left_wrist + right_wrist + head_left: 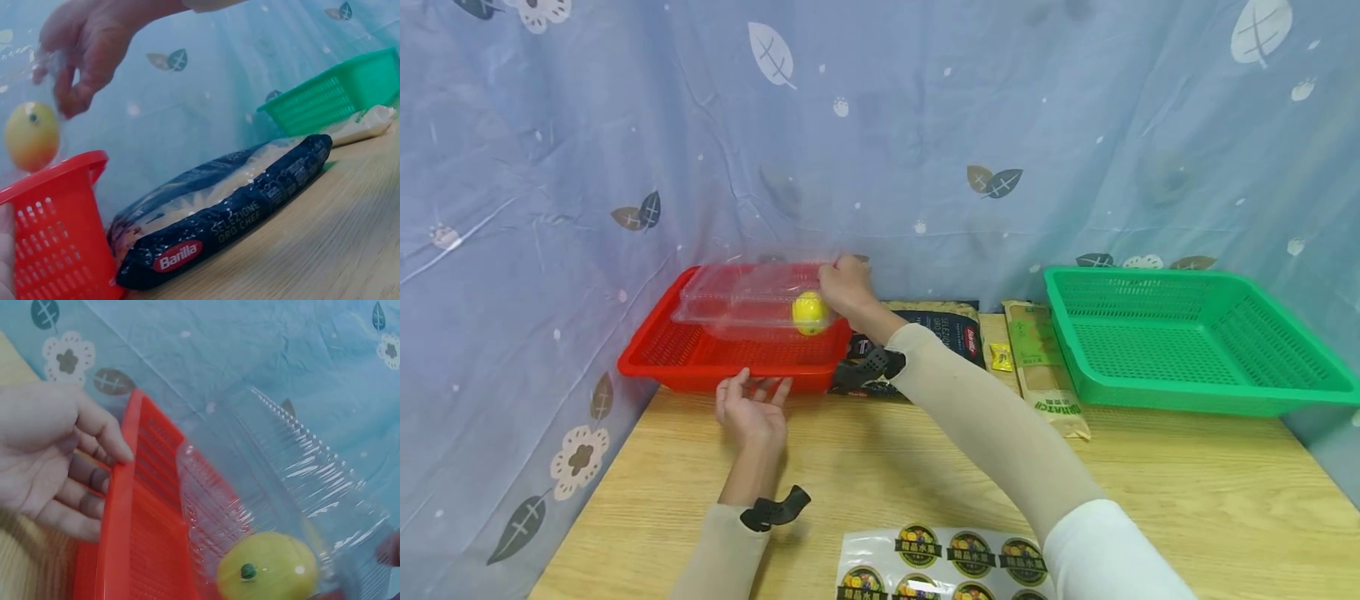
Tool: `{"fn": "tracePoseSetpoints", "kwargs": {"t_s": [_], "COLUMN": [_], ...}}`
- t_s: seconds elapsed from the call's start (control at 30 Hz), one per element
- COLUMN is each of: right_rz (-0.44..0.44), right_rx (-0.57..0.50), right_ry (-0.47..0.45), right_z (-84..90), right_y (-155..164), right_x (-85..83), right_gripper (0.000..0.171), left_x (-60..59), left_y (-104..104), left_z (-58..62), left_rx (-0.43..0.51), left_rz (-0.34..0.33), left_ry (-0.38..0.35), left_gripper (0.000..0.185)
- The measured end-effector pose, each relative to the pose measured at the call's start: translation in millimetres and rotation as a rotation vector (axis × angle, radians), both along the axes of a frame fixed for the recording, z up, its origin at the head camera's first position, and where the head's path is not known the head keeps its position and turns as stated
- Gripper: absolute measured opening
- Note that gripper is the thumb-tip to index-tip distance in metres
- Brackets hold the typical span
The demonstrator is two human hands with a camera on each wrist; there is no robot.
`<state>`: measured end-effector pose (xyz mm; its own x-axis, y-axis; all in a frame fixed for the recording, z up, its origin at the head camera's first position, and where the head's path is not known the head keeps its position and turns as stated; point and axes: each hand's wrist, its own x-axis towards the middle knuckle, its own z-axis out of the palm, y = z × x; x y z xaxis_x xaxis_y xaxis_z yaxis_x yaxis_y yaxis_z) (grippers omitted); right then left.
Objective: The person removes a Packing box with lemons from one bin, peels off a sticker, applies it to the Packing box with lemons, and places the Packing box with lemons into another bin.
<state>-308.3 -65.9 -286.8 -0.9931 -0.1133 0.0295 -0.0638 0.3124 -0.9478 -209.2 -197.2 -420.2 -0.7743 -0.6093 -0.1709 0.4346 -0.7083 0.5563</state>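
Observation:
My right hand (pixel 850 289) grips the right end of a clear plastic box (pixel 737 302), which is held above the red basket (pixel 737 375). Inside that box, close to the gripped end, lies a yellow fruit (pixel 267 569) with a small green spot. The left wrist view shows the same fruit (pixel 32 136) with a reddish-orange lower side. At the basket's front rim is my left hand (pixel 754 417). In the right wrist view, the left hand's (pixel 53 453) thumb lies on the rim and its fingers are against the outer wall.
Right of the red basket lies a dark Barilla pasta bag (pixel 219 212). Beyond it are a small yellow packet (pixel 1001 357), a tan packet (pixel 1045 375) and a green basket (pixel 1180 396). A sheet of round fruit stickers (pixel 868 546) lies at the table's front. A blue curtain (pixel 910 150) hangs behind.

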Motion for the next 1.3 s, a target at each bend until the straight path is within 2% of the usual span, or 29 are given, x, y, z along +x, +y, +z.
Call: {"fn": "tracePoseSetpoints", "kwargs": {"t_s": [0.07, 0.27, 0.43, 0.53, 0.67, 0.83, 1.1, 1.3], "right_rz": [-0.004, -0.009, -0.012, -0.006, -0.013, -0.013, 0.037, 0.014], "right_rx": [0.01, 0.001, -0.022, -0.036, -0.019, -0.02, -0.074, -0.044], "right_ry": [0.019, 0.078, 0.085, 0.075, 0.061, 0.045, 0.042, 0.028], "right_z": [1.4, 10.5, 18.4, 20.1, 21.3, 23.6, 15.5, 10.6], "right_y": [3, 16, 30, 39, 57, 79, 101, 118], "right_x": [1.1, 7.6, 10.6, 13.1, 19.9, 30.4, 43.0, 52.9], "right_gripper": [0.027, 0.02, 0.03, 0.045, 0.06, 0.062, 0.063, 0.064], "left_x": [1.2, 2.3, -0.5, -0.9, -0.7, 0.4, -1.4, -0.7], "left_y": [0, 0, 1, 2, 2, 1, -5, -7], "left_z": [0.6, 2.6, 4.0, 4.1, 4.2, 5.1, 4.7, 2.9], "left_rx": [0.002, -0.008, 0.006, 0.024, 0.029, 0.037, 0.018, -0.002], "left_rz": [-0.015, -0.039, -0.049, -0.049, -0.079, -0.101, -0.11, -0.112], "left_ry": [-0.004, -0.033, -0.037, -0.04, -0.051, -0.066, -0.053, -0.047], "left_gripper": [0.013, 0.014, 0.014, 0.014, 0.012, 0.01, 0.007, 0.011]}}
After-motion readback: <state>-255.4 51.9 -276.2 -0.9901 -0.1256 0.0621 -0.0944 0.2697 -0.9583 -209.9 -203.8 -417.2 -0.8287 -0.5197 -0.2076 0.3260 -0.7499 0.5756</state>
